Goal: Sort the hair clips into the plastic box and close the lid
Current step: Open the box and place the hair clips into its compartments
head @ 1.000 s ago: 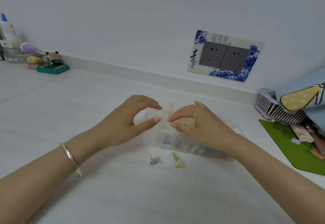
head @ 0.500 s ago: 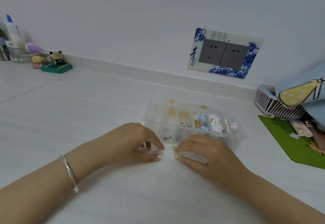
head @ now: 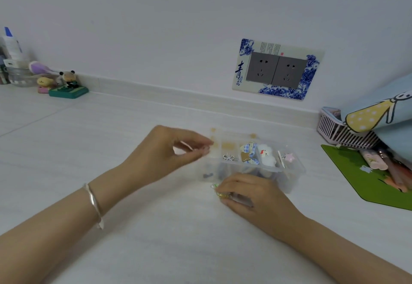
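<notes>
1. On the white counter [head: 111, 150] sits the clear plastic box [head: 292, 172], open, clips lying in its compartments.
2. Left hand [head: 165, 154] hovers at the box's left end, fingers [head: 200, 143] pinching a small pale clip [head: 205, 149].
3. Right hand [head: 252, 197] rests before the box, fingers closed on a green-yellow clip [head: 217, 191].

— Where is there open room?
— The white table [head: 133, 127] lies bare to the left and near side of the plastic box [head: 292, 172].
— What blocks the way?
— Far right, a slatted basket [head: 338, 132] and green mat [head: 361, 183]; far left, figurines [head: 66, 83] against the wall.
</notes>
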`<state>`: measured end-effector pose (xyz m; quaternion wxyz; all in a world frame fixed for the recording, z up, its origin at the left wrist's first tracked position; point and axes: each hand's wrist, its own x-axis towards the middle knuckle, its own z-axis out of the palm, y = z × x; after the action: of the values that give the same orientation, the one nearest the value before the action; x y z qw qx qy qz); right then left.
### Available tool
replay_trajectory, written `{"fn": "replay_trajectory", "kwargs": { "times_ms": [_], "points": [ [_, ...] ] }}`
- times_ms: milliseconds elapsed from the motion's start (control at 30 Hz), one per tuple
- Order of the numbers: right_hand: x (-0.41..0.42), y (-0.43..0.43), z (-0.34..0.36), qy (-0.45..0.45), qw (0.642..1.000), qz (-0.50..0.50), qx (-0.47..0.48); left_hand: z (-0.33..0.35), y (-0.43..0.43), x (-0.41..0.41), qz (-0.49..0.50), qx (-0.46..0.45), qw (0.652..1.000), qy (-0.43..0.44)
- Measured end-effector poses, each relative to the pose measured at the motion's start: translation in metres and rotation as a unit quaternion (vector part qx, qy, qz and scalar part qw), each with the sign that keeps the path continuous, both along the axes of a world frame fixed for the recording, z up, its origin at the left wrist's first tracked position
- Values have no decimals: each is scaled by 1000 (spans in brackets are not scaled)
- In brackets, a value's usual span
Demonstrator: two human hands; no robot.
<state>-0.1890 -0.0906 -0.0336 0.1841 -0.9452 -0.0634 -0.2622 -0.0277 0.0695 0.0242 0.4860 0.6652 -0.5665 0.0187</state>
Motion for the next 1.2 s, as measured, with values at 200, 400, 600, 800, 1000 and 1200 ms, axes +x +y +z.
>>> {"fn": "replay_trajectory", "kwargs": {
  "times_ms": [200, 400, 600, 800, 1000, 1200],
  "points": [
    [1, 1, 0, -8, 1000, -7, 10, 5, -28, 21, 36, 16, 998, 44],
    [-1, 1, 0, -11, 1000, -10, 16, -3, -38, 28, 47, 77, 996, 26],
    [-2, 2, 2, 17, 997, -18, 67, -3, -41, 25, 10, 128, 992, 21],
    [-9, 5, 14, -12, 989, -30, 142, -11, -34, 26, 15, 108, 994, 6],
    [18, 1, 67, -77, 969, -88, 217, -16, -14, 37, 17, 180, 983, 41],
    [56, -7, 65, 82, 979, -99, 159, -18, -10, 37, 15, 224, 974, 23]
  ]
}}
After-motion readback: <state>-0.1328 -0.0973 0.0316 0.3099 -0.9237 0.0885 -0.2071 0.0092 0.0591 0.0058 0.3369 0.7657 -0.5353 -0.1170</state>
